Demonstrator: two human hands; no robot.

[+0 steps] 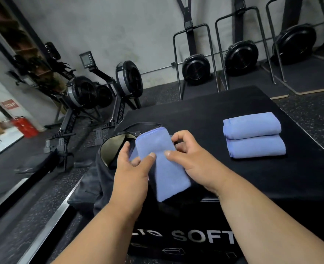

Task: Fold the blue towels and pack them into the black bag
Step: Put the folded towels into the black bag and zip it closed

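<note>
the black bag (102, 168) lay at the left of the soft black box (233, 168), its mouth open and a pale lining showing. just right of that opening, the left hand (132, 168) gripped the folded blue towel (163, 164), thumb on top and fingers curled under its left edge. the right hand (187, 155) pinched the towel's right side, thumb pressing the cloth. it looked light, soft and floppy, likely to unfold unless held across the fold from both sides. farther right, two more folded towels (253, 135) sat stacked on the box, well apart from the hands.
</note>
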